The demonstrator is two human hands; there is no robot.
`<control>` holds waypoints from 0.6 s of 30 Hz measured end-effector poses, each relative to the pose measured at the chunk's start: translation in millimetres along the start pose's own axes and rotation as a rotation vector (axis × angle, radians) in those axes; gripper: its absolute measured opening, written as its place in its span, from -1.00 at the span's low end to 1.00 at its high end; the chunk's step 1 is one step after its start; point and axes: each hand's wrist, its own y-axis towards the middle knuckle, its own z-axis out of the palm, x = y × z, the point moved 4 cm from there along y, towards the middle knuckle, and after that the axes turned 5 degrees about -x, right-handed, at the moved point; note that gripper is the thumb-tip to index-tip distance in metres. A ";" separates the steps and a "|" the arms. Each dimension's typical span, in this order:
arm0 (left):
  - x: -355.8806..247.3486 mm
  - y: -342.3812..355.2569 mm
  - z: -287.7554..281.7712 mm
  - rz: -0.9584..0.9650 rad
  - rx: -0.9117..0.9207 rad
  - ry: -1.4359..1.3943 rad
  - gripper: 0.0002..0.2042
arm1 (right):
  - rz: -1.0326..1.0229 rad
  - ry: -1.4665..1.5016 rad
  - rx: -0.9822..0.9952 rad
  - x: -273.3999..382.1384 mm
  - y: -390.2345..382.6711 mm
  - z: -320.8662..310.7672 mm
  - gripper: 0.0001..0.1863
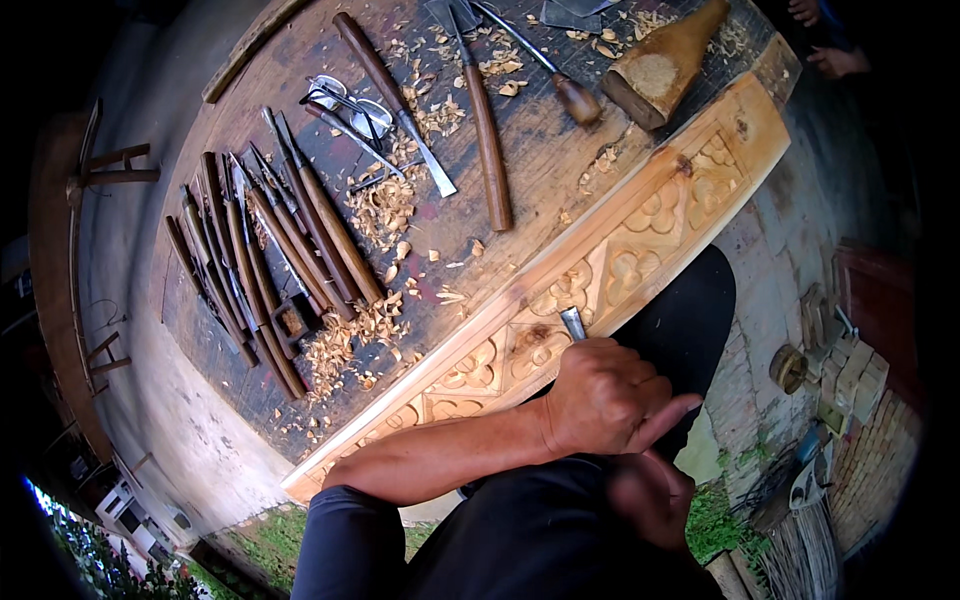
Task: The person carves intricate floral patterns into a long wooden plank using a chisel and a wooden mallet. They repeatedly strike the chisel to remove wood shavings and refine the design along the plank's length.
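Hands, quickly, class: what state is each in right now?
Left hand: closed, holding a chisel.
Right hand: blurred; open or closed cannot be told.

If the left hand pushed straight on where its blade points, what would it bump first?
Probably the carved wooden board: the metal blade in the left hand aims at a carved flower on it. Whether they already touch is hard to tell.
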 end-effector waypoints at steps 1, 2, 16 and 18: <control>0.3 -0.1 0.4 -0.003 0.002 0.001 -0.52 | -0.012 0.007 0.002 -2.5 0.1 -0.2 -0.45; 0.5 -0.2 0.9 -0.006 0.004 0.001 -0.52 | -0.023 0.013 0.004 -7.8 -0.1 -0.4 -0.45; 7.3 2.9 1.8 0.015 -0.006 0.046 -0.50 | 0.042 0.149 -0.082 -13.1 17.4 14.4 -0.58; 8.5 0.4 2.4 0.006 -0.008 0.032 -0.49 | 0.003 0.084 -0.060 -15.8 17.6 9.9 -0.53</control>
